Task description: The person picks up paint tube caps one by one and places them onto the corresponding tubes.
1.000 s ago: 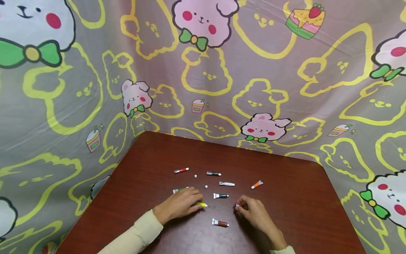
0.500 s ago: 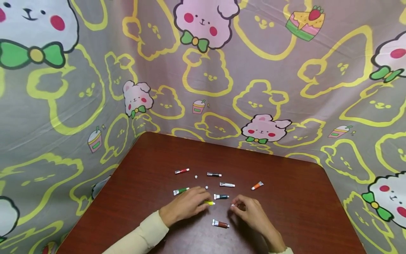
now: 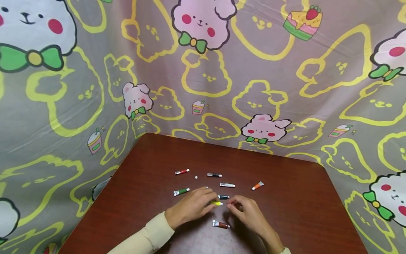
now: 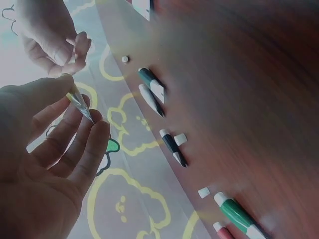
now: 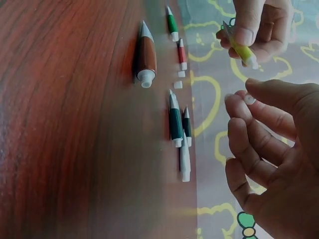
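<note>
My left hand (image 3: 196,204) holds a small yellow paint tube (image 5: 243,52) between thumb and fingers, its white nozzle pointing at the other hand. A small white cap (image 5: 249,99) is pinched in the fingertips of my right hand (image 3: 248,213), a short gap from that nozzle. Both hands are raised over the table. Between and behind them lies a dark teal tube (image 3: 224,197), partly covered by the left hand in the head view. A brown tube (image 3: 221,224) lies nearer the front, its white nozzle (image 5: 146,79) facing the right wrist camera.
Other tubes lie farther back on the brown table (image 3: 142,211): red (image 3: 182,172), green (image 3: 181,192), black (image 3: 214,175), white (image 3: 227,185) and orange (image 3: 257,186). One loose white cap (image 3: 196,177) sits among them; another (image 3: 207,187) shows just behind the left hand. Patterned cloth hangs around.
The left hand has moved right with the yellow tube, and the right hand has come a little left with the cap. The gap between them has narrowed. The left hand now partly covers the teal tube.
</note>
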`<action>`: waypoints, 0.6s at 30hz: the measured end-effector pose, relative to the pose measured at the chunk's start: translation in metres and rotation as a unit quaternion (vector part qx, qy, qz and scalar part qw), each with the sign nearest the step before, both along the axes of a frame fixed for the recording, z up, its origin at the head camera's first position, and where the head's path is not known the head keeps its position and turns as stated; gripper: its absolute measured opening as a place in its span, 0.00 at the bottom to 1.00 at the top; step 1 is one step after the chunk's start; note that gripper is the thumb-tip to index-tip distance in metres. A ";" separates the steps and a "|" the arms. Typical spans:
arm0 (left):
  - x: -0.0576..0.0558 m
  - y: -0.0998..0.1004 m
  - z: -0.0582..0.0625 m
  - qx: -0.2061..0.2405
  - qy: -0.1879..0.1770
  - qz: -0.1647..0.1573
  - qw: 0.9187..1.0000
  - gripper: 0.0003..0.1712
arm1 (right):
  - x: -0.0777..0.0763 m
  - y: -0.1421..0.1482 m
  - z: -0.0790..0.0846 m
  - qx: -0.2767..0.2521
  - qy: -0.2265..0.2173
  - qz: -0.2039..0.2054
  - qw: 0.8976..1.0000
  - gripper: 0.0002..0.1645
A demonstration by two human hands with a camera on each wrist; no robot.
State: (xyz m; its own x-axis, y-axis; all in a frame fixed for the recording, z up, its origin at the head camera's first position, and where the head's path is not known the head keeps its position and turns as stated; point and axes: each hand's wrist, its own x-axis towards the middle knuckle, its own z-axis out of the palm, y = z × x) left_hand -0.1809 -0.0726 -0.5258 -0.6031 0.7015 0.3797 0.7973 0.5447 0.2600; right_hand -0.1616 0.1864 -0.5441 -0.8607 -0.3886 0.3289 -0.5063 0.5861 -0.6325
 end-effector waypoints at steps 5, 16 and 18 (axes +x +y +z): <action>0.000 0.004 0.001 0.006 -0.004 -0.005 1.000 0.06 | 0.001 -0.001 0.002 -0.005 -0.011 0.010 1.000 0.05; 0.002 0.009 0.005 0.012 0.001 -0.015 1.000 0.06 | 0.003 -0.006 0.001 -0.035 -0.020 0.021 0.999 0.04; 0.002 0.009 0.004 0.011 0.001 -0.016 1.000 0.06 | 0.003 -0.006 0.001 -0.041 -0.019 0.025 0.999 0.03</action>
State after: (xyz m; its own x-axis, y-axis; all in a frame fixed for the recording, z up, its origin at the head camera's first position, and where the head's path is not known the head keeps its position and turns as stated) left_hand -0.1787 -0.0632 -0.5213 -0.5801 0.7116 0.3963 0.8145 0.5140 0.2691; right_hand -0.1586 0.1801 -0.5429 -0.8530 -0.4048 0.3293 -0.5089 0.5053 -0.6969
